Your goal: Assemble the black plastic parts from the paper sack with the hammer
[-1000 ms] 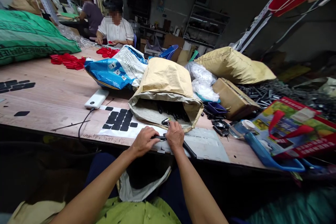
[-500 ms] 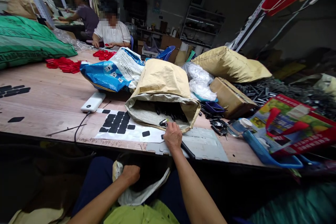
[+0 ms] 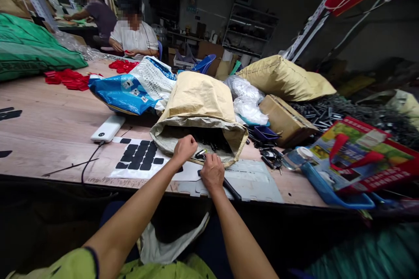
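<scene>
We have two hands at the bench. The left hand (image 3: 185, 147) is curled at the mouth of one open sack (image 3: 200, 93); we cannot tell whether its fingers pinch anything. The right hand (image 3: 212, 170) is closed over one tool (image 3: 232, 189), its dark handle behind the hand and its shiny end at the sack's lip. Dark pieces (image 3: 214, 146) lie inside the sack, too shadowed to count.

Left of our hands we see one sheet (image 3: 118, 174) under a block of pads (image 3: 139, 154), over a dozen but too closely set for an exact count, and one power bank (image 3: 109, 128). Beyond are two red piles (image 3: 67, 79) and two co-workers (image 3: 137, 40); on the right, one box (image 3: 284, 123) and one jar (image 3: 296, 159).

Printing shows on one blue-and-white bag (image 3: 126, 89), one green sack (image 3: 34, 50) and one red bag (image 3: 363, 148), but we can read none of it. The power bank bears one small dark oval mark.
</scene>
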Motion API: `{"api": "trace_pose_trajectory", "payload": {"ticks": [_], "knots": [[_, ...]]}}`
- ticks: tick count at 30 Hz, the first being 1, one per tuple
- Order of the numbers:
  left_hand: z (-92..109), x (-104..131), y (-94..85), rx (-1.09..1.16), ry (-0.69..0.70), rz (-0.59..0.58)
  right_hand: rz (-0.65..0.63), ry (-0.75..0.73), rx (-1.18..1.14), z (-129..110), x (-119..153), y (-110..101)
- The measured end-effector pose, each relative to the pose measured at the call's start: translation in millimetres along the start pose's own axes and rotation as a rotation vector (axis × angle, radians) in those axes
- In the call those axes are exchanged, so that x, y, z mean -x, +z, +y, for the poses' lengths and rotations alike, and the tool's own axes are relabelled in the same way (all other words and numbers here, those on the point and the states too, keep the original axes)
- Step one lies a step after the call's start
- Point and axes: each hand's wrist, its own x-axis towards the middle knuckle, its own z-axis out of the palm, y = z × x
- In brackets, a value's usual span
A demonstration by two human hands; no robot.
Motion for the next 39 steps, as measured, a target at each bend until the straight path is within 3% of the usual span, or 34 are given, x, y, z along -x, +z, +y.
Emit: {"api": "trace_pose_trajectory", "payload": {"ticks": [2,4,8,12,15,17,19,21,25,32,39], "knots": [[4.8,-29.8,8.4,-0.08,-0.145,0.06,-0.004,-0.003,-0.011,0.0,-0.6,-1.3],[4.7,-47.0,18.0,-0.127,-0.245,0.028,-0.01,-0.006,-0.018,-0.1,-1.1,-1.8],[-0.3,-55.2,25.9,-0.166,-0.281,-0.056,-0.032,0.005,-0.013,-0.3,-1.7,-1.5],[-11.1,-41.3,12.0,-0.14,-0.137,-0.02,-0.045,0.015,-0.015,-1.0,-1.6,-2.0],[-25.6,-15.5,-3.4,-0.048,0.125,0.001,-0.039,0.014,-0.015,-1.5,-1.5,-3.0],[-38.6,6.4,-9.3,0.037,0.304,-0.058,-0.034,0.014,-0.018,-1.5,-1.4,-3.3],[-53.1,27.2,-9.0,0.083,0.396,-0.138,-0.033,0.013,-0.027,-1.0,-1.1,-3.0],[-66.9,42.7,-3.2,0.082,0.413,-0.188,-0.036,0.005,-0.032,-0.1,-0.9,-2.1],[-83.4,54.4,10.4,0.058,0.43,-0.17,-0.051,0.004,-0.042,3.0,-3.0,-1.0],[-84.6,51.9,11.7,0.072,0.418,-0.166,-0.042,0.047,-0.277,10.8,-5.0,-20.8],[-83.4,53.5,10.9,0.067,0.404,-0.159,-0.025,-0.037,-0.523,2.6,21.0,-44.6]]}}
